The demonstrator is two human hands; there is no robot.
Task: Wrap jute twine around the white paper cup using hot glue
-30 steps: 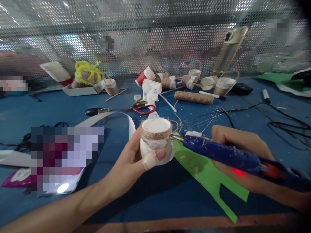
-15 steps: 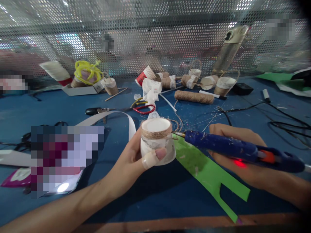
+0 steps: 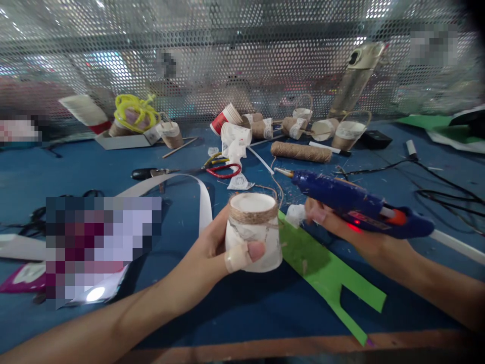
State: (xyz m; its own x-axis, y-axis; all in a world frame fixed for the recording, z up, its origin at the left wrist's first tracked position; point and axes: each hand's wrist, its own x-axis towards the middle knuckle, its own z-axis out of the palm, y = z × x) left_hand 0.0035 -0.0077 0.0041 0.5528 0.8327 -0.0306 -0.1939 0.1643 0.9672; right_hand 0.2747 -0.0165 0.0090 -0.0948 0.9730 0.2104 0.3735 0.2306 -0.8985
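"What does the cup look like?"

"My cup point(image 3: 268, 233) is white and smooth, narrow end up, flaring toward the bottom. A band of rough brown twine point(image 3: 253, 216) circles the top, fuzzy with loose hairs, around a sunken white disc. A thin greyish line runs across the side."

"Where is it, and how do you hold it?"

"Above the blue counter point(image 3: 212, 323), just left of the green strip point(image 3: 318, 265). My left hand point(image 3: 212, 253) pinches it, bandaged thumb point(image 3: 256, 249) pressed on the front; the other fingertips are hidden behind."

"And the right?"

"My right hand point(image 3: 367, 247) grips a blue glue gun point(image 3: 337, 197), though its handle is hidden. The nozzle is apart from the cup, and a red light glows."
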